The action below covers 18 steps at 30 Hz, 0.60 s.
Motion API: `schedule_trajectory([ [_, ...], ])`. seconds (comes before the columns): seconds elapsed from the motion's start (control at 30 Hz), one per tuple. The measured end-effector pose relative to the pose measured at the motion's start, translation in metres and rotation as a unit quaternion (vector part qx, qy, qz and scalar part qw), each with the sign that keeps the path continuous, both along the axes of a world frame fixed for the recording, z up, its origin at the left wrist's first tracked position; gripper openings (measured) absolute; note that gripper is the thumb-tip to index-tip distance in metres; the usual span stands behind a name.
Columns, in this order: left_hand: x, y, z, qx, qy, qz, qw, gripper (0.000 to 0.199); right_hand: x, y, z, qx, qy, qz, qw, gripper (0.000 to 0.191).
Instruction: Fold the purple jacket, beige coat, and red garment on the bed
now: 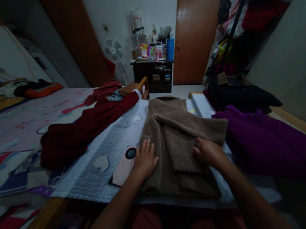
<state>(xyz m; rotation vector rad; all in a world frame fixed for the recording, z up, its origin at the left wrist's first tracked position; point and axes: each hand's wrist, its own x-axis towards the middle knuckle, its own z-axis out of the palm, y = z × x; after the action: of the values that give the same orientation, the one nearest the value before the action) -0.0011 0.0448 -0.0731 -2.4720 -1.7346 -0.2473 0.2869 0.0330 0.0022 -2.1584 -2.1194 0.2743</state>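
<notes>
A brown fleecy coat [168, 151] lies partly folded on a pale quilted sheet in front of me, one sleeve laid down its front and the other angled out to the right. My left hand [146, 159] rests flat on the coat's left side, fingers stretched out. On the right side, my right hand [206, 152] has its fingers curled at the fabric below the angled sleeve; the fingertips are partly hidden, and a pinch of cloth seems to be between them. Beside my left hand lies a pink phone [124, 167] with a round black camera ring.
Dark red clothing [83, 133] is heaped to the left, a purple garment [265, 141] and dark folded clothes [243, 90] to the right. Beyond the wooden bed end [144, 87] stand a fan [114, 51] and a dark, loaded shelf [152, 74]. A patterned bed [50, 107] adjoins on the left.
</notes>
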Motion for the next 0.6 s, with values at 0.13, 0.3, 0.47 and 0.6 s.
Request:
schedule_trajectory([
  [0.13, 0.004, -0.004, 0.0, 0.013, 0.007, -0.005, 1.0, 0.054, -0.017, -0.022, -0.015, -0.012, -0.039, -0.054, 0.998, 0.038],
  [0.3, 0.008, -0.009, 0.003, 0.006, 0.021, -0.011, 1.0, 0.049, -0.008, -0.027, -0.023, 0.023, 0.097, -0.047, 0.994, 0.048],
  [0.47, 0.011, -0.01, 0.002, 0.01, 0.026, -0.015, 0.999, 0.047, -0.02, -0.033, -0.019, 0.103, 0.278, 0.037, 0.954, 0.05],
  [0.6, 0.012, -0.01, 0.0, 0.028, 0.031, -0.016, 0.999, 0.048, -0.049, -0.038, -0.023, 0.125, 0.31, 0.1, 0.937, 0.063],
])
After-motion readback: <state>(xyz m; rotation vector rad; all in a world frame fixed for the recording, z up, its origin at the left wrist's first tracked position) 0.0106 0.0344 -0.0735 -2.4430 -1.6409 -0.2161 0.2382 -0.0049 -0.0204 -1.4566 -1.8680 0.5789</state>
